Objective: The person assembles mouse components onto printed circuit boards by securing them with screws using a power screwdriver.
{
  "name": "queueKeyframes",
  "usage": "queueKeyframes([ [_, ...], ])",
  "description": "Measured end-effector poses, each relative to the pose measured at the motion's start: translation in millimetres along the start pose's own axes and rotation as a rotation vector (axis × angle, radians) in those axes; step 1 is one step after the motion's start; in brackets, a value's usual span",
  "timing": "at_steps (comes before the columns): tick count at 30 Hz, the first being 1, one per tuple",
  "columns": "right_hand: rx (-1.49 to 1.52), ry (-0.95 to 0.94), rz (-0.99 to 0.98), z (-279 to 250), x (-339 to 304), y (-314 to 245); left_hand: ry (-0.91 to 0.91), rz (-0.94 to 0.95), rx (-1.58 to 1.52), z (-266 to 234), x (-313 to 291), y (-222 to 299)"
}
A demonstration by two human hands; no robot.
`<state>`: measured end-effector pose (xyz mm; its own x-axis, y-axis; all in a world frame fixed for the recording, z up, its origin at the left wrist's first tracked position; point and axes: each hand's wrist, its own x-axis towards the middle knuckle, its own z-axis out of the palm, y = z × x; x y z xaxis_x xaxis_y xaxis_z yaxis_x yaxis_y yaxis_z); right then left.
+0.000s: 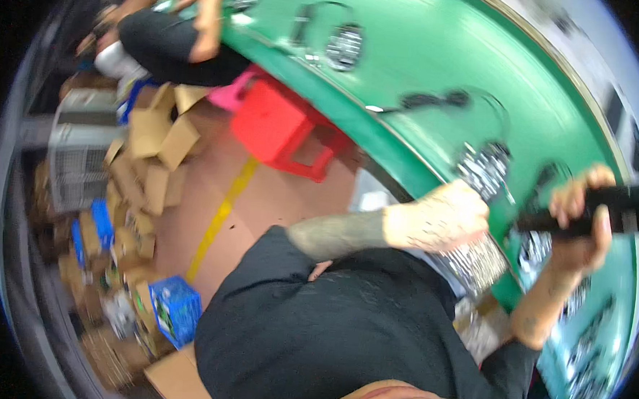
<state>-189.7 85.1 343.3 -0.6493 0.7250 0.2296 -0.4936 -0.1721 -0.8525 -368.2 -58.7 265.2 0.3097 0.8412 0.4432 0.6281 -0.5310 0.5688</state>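
Observation:
My left hand (441, 217) is closed in a fist at the edge of the green workbench. Its fingers face away, so anything inside them is hidden. Just beyond it lies a silvery part with a black cable (484, 168), blurred. Below the fist is a tray of many small shiny metal pieces (478, 266). Over the bench at the right, my right hand (582, 220) wraps around a long black object (615, 208). Its fingers and thumb are closed on it, but blur hides what kind of thing it is. Another silvery part (533, 250) rests under that hand.
The green bench (414, 45) curves along the right, bearing another cabled round silvery part (344, 47). A co-worker's arm (207, 24) rests on its far end. A red plastic stool (280, 129) stands by the bench. Opened cartons (160, 130) and a blue box (174, 309) crowd the left floor.

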Motion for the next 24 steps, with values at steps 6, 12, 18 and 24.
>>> queueKeyframes([
  [6, 0.015, -0.038, -0.018, 7.7, -2.0, -3.1, 0.125, -0.021, -0.032, 11.3, -5.1, -3.8],
  [12, 0.098, -0.067, -0.145, 11.8, -3.1, -10.2, 0.146, -0.205, -0.551, 5.0, 0.1, -6.2],
  [18, 0.138, 0.012, -0.288, 4.5, -4.4, -9.0, 0.201, -0.499, -0.861, -0.7, 7.1, 4.0],
  [24, 0.229, 0.004, -0.354, -0.7, -6.3, -9.6, 0.2, -0.611, -1.094, 8.9, 9.0, 1.6],
])
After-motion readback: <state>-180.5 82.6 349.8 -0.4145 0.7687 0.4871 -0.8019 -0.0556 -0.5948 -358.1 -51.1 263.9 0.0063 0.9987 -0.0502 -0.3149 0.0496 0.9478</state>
